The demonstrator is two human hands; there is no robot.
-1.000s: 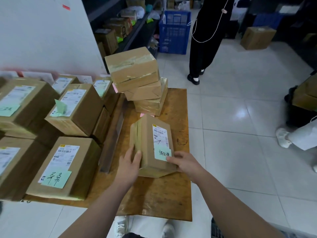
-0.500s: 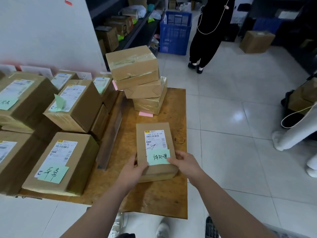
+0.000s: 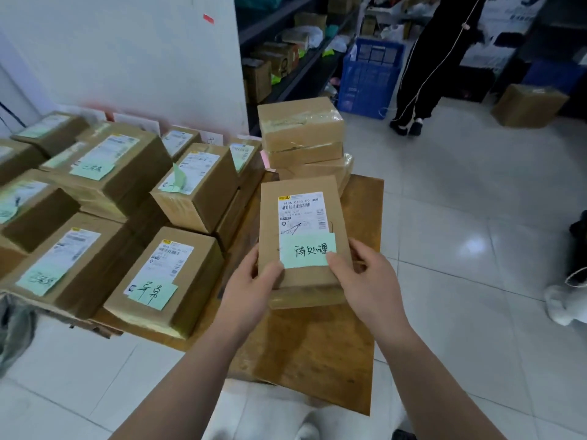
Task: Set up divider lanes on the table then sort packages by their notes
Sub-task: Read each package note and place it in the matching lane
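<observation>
Package: a flat brown box (image 3: 298,217), held up over the right side of the wooden table (image 3: 317,354), top face turned toward the person holding it. I cannot tell if its low edge touches the table.
Green note: a green paper (image 3: 307,250) with black handwriting is stuck on the box top, just under the white label (image 3: 301,212).
Left hand: the left hand (image 3: 251,290) grips the left side of the box, thumb on top near the note's corner, fingers curled round the edge.
Right hand: the right hand (image 3: 365,281) grips the right side, thumb pressing on the note's lower right corner.
Stack behind: three taped brown boxes (image 3: 300,128) sit piled up at the far end of the table, just behind the held box.
Left side: many more boxes fill the left part of the table, some stacked. The nearest one (image 3: 165,277) has its own green note on top.
Floor: white shiny tiles, with one brown box (image 3: 529,104) sitting far off.
Back of room: a blue crate (image 3: 368,81) stands by dark shelves (image 3: 286,42) full of parcels. A person in black clothes (image 3: 425,58) stands next to the crate.
</observation>
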